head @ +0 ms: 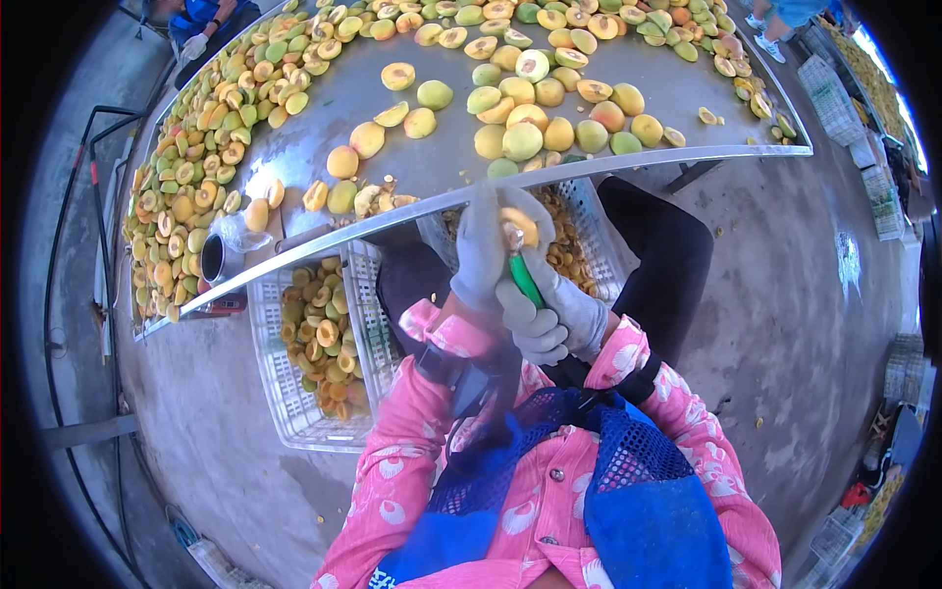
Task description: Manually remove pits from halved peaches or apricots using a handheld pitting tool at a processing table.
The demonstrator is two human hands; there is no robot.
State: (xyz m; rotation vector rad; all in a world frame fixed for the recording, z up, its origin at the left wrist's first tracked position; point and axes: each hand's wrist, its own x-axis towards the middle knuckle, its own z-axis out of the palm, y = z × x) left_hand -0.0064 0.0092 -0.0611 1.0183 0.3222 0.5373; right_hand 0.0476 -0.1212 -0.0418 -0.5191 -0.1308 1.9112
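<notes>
In my gloved left hand (477,254) is a yellow peach half (521,223), partly hidden by the fingers. My gloved right hand (548,313) is wrapped around the green handle (525,280) of a small pitting tool. The tool's metal end meets the cut face of the fruit; its exact shape is blurred. Both hands are just in front of the metal table's raised rim (412,215). Beyond the rim lie whole-looking and halved peaches (522,140), some with stones showing. Below my hands, a plastic crate (596,228) between my legs holds brownish pieces, partly covered.
A white crate (268,383) of pitted peach halves (327,335) stands on the floor at left. A metal cup (221,258) and a clear plastic bag (243,233) sit near the table's left corner. Another person's gloved hand (195,46) shows at upper left; someone's legs (773,29) at upper right.
</notes>
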